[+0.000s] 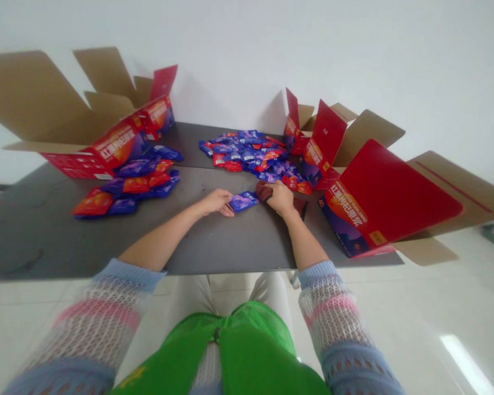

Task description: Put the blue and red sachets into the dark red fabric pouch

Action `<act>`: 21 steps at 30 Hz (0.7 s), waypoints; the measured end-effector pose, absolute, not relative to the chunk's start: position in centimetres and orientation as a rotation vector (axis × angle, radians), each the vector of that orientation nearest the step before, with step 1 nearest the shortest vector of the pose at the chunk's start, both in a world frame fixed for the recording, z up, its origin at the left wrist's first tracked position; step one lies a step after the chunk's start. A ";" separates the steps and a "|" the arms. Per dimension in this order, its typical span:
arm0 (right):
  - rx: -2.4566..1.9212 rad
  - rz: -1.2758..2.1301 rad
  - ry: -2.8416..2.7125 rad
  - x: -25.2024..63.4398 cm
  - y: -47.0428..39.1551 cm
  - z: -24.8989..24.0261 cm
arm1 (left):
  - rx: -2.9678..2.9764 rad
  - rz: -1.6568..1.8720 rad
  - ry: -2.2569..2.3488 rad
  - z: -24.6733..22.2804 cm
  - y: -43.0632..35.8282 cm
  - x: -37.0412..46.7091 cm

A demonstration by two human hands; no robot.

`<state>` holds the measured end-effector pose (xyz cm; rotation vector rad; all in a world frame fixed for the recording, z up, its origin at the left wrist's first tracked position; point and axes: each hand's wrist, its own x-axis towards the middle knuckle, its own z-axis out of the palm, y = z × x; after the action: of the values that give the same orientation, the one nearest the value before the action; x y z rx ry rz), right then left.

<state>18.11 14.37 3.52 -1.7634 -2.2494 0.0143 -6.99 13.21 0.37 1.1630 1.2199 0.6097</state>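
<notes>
Near the middle of the grey table (206,241), my left hand (217,203) pinches the left end of a blue-purple sachet (243,201). My right hand (280,198) is closed around a dark brown cloth (263,190), which meets the sachet's right end. Just beyond my hands lies a loose heap of blue and red sachets (247,151). To the left, overlapping rows of red and blue sachets (135,178) rest in front of an open carton.
Open red cartons (115,145) with raised brown flaps stand at the left. More open red cartons (349,214) line the right side, one flap reaching past the table's edge. A white wall (239,60) rises behind the table.
</notes>
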 end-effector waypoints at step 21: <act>-1.493 0.057 -2.522 15.9 13.9 3.2 | 1.154 0.599 1.243 0.4 13.3 -6.8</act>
<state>15.90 13.85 3.20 -1.4925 -2.5221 0.0569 -6.83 13.30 0.40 1.1539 1.2434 0.5995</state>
